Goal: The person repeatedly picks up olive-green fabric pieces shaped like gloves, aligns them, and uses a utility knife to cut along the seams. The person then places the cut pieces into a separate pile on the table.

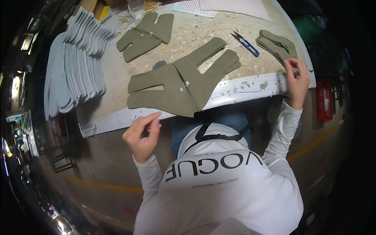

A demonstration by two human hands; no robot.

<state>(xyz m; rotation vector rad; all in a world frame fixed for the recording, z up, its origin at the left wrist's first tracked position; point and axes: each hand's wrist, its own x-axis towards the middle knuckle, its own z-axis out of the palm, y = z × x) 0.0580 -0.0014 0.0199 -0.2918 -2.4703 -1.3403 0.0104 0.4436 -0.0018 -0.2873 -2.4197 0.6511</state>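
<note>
My left hand (141, 138) is just in front of the table's near edge, below the olive fabric pieces. Its fingers are bent, the thumb apart from the forefinger, and nothing shows between them. In front of me, two stacks of olive forked cut pieces (156, 91) lie edge to edge, with small white labels along the seam between them. My right hand (298, 81) is at the near end of a smaller olive fabric stack (277, 44) on the right. Thumb and fingers curl together there, and what they pinch is hidden.
Blue-handled thread snips (247, 45) lie between the olive stacks. More olive pieces (147, 37) lie farther back. A tall pile of pale grey cut pieces (80, 64) stands at the left. Scraps dot the table (231, 91). A red crate (324, 101) stands beyond its right edge.
</note>
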